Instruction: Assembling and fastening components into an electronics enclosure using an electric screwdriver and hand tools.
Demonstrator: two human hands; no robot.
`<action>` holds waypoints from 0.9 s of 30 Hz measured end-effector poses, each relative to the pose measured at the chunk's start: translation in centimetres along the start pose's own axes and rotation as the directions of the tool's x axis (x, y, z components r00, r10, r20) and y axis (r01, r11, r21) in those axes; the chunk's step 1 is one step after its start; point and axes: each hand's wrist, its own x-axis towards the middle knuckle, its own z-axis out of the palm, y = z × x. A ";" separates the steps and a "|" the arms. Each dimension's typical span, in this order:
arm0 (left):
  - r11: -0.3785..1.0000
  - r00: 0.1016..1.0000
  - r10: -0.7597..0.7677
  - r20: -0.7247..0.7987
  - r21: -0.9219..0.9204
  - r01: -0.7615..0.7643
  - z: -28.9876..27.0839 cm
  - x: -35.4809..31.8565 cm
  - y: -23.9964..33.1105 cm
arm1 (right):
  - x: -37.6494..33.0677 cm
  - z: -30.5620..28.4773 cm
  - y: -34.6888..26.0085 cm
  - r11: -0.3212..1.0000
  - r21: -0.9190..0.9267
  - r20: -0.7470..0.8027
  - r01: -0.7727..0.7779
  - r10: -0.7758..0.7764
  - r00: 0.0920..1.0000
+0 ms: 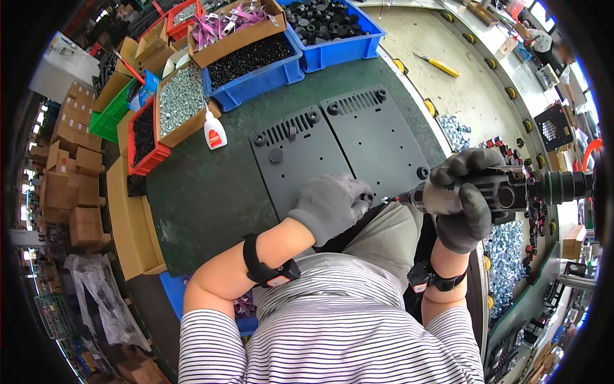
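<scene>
On the dark green bench [204,198] in front of me lie two grey metal plates side by side; the left plate [300,160] is the one I am working, the right plate [377,137] sits touching it. Beyond them, far left, stand blue bins [262,70] of black fasteners and a box of silver screws [182,99]. My right hand [464,205], gloved, is wrapped tight around the power screwdriver [499,192], bit pointing left at the near edge of the left plate. My left hand [329,205] presses on that near corner, fingertips pinching a small black round fitting [367,198] just beside the bit. I judge I am mid-fastening: next I need the bit seated squarely before driving
</scene>
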 end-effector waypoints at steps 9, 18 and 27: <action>1.000 0.999 0.005 -0.052 -0.007 -0.005 1.4 0.9 0.3 | 1.1 1.5 2.1 0.972 -0.166 0.087 -0.165 0.181 0.980; 1.000 0.995 -0.025 -0.096 -0.018 0.024 2.2 1.4 0.2 | 2.8 1.4 4.0 0.902 -0.309 0.143 -0.301 0.356 0.923; 0.994 0.999 -0.016 -0.028 -0.110 0.013 2.1 1.7 -0.5 | 3.8 1.5 4.5 0.916 -0.345 0.272 -0.204 0.305 0.913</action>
